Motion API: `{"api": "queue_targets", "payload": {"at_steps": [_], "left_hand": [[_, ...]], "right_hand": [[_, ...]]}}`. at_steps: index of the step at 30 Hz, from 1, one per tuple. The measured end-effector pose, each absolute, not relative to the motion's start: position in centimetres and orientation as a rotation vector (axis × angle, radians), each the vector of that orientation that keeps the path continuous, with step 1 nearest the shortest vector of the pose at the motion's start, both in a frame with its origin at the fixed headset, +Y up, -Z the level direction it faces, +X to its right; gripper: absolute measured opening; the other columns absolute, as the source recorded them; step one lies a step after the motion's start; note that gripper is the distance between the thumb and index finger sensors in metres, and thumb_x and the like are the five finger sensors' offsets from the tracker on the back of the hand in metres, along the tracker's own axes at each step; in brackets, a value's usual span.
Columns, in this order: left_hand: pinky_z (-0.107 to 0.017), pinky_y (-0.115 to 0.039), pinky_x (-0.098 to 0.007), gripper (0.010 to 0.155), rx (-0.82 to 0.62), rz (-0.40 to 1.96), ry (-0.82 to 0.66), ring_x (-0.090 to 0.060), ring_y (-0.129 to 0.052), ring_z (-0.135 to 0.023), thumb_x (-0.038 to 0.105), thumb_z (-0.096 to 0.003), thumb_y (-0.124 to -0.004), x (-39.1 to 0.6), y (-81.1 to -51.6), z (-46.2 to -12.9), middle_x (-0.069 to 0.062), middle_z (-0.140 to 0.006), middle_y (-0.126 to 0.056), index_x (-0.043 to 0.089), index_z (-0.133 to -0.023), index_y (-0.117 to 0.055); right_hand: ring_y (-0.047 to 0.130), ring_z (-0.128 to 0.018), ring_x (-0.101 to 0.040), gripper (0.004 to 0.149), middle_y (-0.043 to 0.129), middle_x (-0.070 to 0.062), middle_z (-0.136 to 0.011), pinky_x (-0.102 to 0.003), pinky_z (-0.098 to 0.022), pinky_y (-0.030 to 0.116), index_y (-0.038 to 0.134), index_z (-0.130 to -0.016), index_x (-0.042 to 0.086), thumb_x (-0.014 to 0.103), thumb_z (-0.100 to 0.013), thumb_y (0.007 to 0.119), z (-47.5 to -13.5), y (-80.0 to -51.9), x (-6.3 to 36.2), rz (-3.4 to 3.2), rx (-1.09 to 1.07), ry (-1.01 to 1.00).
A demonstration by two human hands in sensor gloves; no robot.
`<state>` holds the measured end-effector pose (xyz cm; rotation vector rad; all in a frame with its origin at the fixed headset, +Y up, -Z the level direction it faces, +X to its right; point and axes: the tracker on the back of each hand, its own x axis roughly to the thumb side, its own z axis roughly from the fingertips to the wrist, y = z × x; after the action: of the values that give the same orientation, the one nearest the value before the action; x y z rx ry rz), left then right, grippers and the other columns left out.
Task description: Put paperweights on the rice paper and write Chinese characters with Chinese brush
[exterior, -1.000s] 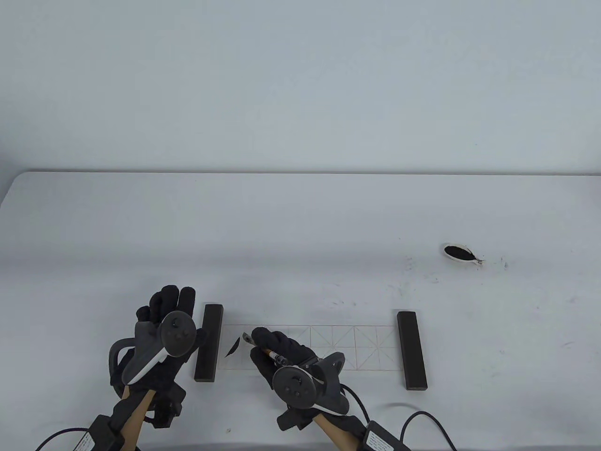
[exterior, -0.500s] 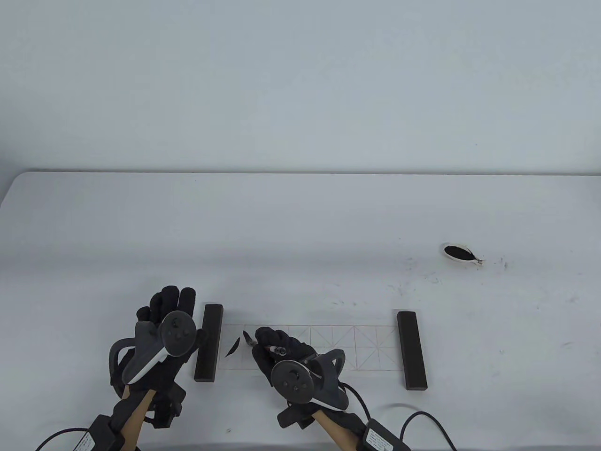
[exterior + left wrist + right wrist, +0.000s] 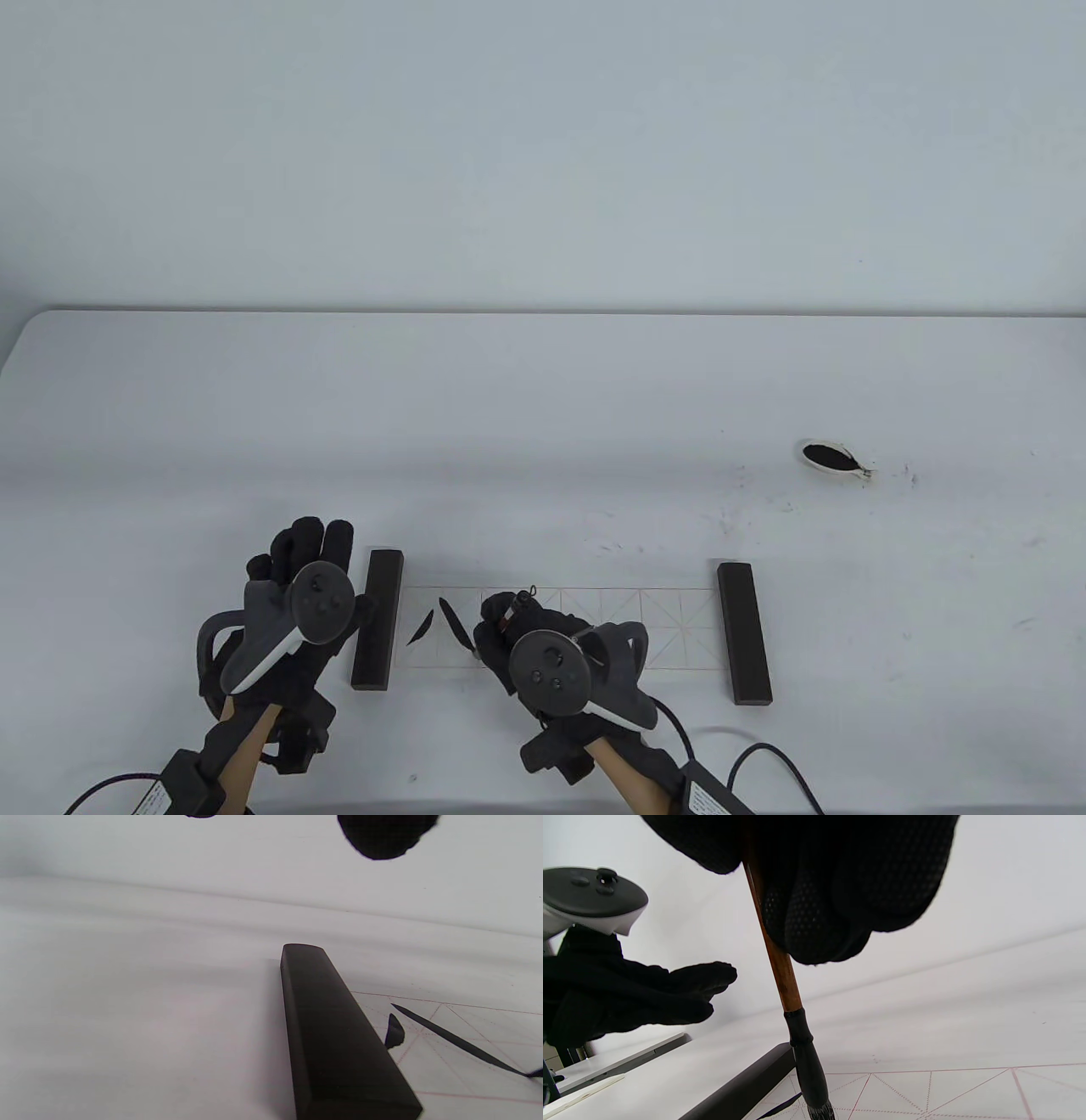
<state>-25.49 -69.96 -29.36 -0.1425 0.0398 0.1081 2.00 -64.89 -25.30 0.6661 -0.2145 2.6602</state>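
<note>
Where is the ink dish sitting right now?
In the table view, the ink dish sits far right on the table, beyond and right of the right paperweight, with small ink specks around it.

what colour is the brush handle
Reddish-brown wood, ending in a black collar above the bristles. The brush shows best in the right wrist view.
</note>
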Motion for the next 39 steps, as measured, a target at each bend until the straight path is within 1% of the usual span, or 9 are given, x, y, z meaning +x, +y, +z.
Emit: {"api": "queue_targets", "payload": {"at_steps": [3, 6, 8, 11, 15, 25, 39], "left_hand": [[-0.088, -0.017, -0.053, 0.085, -0.143, 0.108, 0.04, -0.039, -0.018, -0.123, 0.056, -0.0546, -0.058, -25.5, -70.0, -29.4, -0.009, -0.129, -0.009, 0.033, -0.119, -0.007], [-0.088, -0.017, -0.053, 0.085, -0.148, 0.109, 0.041, -0.039, -0.018, -0.123, 0.056, -0.0546, -0.058, -25.5, -69.9, -29.3, -0.009, -0.129, -0.009, 0.033, -0.119, -0.007], [-0.088, -0.017, -0.053, 0.085, -0.145, 0.109, 0.041, -0.039, -0.019, -0.123, 0.056, -0.0546, -0.058, -25.5, -69.9, -29.3, -0.009, -0.129, -0.009, 0.033, -0.119, -0.007], [-0.088, -0.017, -0.053, 0.085, -0.141, 0.109, 0.042, -0.039, -0.019, -0.123, 0.056, -0.0545, -0.058, -25.5, -69.9, -29.3, -0.009, -0.129, -0.009, 0.033, -0.119, -0.007], [-0.088, -0.017, -0.053, 0.085, -0.147, 0.112, 0.048, -0.039, -0.018, -0.123, 0.056, -0.0546, -0.058, -25.6, -69.9, -29.3, -0.009, -0.129, -0.009, 0.033, -0.119, -0.007], [-0.088, -0.017, -0.054, 0.085, -0.151, 0.108, 0.046, -0.039, -0.019, -0.123, 0.056, -0.0545, -0.058, -25.6, -69.9, -29.4, -0.009, -0.129, -0.009, 0.033, -0.119, -0.007], [-0.088, -0.017, -0.054, 0.085, -0.15, 0.109, 0.046, -0.039, -0.019, -0.123, 0.056, -0.0545, -0.058, -25.5, -69.9, -29.4, -0.009, -0.129, -0.009, 0.033, -0.119, -0.007]], "right_hand": [[0.098, -0.053, -0.024, 0.043, 0.092, -0.014, -0.073, -0.034, -0.038, 0.085, 0.075, -0.09, 0.007, 0.039, -0.061, 0.067, -24.9, -63.1, 3.6, 2.63, 0.643, -0.208], [0.097, -0.057, -0.026, 0.045, 0.089, -0.016, -0.077, -0.035, -0.04, 0.084, 0.07, -0.093, 0.006, 0.039, -0.062, 0.067, -24.8, -62.7, 5.2, 2.622, 0.623, -0.245], [0.096, -0.059, -0.025, 0.046, 0.088, -0.016, -0.08, -0.035, -0.042, 0.084, 0.068, -0.094, 0.006, 0.038, -0.062, 0.067, -24.9, -63.5, 6.1, 2.639, 0.606, -0.275], [0.097, -0.058, -0.024, 0.046, 0.089, -0.015, -0.079, -0.034, -0.041, 0.085, 0.068, -0.093, 0.006, 0.038, -0.061, 0.067, -25.3, -65.4, 7.1, 2.593, 0.558, -0.405], [0.098, -0.057, -0.023, 0.045, 0.091, -0.015, -0.077, -0.033, -0.04, 0.086, 0.07, -0.093, 0.006, 0.037, -0.06, 0.068, -25.7, -66.8, 7.4, 2.604, 0.554, -0.437], [0.097, -0.061, -0.024, 0.047, 0.089, -0.015, -0.081, -0.035, -0.042, 0.085, 0.068, -0.095, 0.005, 0.036, -0.06, 0.067, -26.2, -68.1, 6.7, 2.635, 0.566, -0.385], [0.096, -0.063, -0.026, 0.048, 0.087, -0.017, -0.083, -0.036, -0.044, 0.085, 0.066, -0.097, 0.004, 0.036, -0.061, 0.065, -26.3, -68.3, 6.6, 2.632, 0.571, -0.346]]}}
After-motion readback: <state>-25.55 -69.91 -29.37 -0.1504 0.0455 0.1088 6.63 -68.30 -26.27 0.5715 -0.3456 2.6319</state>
